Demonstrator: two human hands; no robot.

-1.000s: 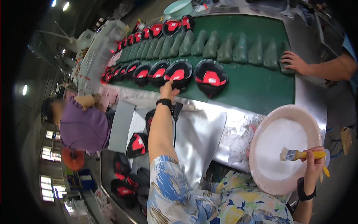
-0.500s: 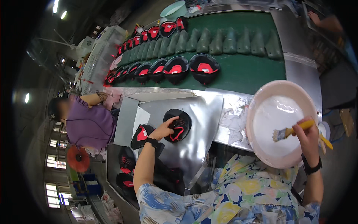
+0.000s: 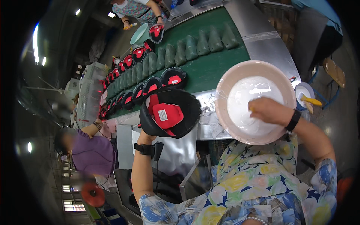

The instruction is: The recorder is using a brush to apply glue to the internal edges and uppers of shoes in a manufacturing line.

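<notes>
My left hand [image 3: 146,138] grips a black shoe upper [image 3: 189,110] from below and holds it up, its open underside with red lining and a white label facing me. The fingers are mostly hidden beneath the upper. Over the pink basin [image 3: 222,112] of white liquid [image 3: 240,90], my right hand [image 3: 268,111] is closed around a paintbrush. Only a bit of yellow handle shows at the fingers; the bristles are hidden by the hand.
A green conveyor belt [image 3: 204,71] carries dark green shoe lasts [image 3: 191,48] between rows of black-and-red uppers [image 3: 153,86]. A white bucket [image 3: 303,89] with a yellow-handled brush [image 3: 312,101] stands right of the basin. Co-workers are at the left [image 3: 93,152] and far side [image 3: 138,10].
My left hand has lifted a shoe upper off the metal table and turned its underside up. My right hand has moved the brush down into the basin. The whole view has shifted.
</notes>
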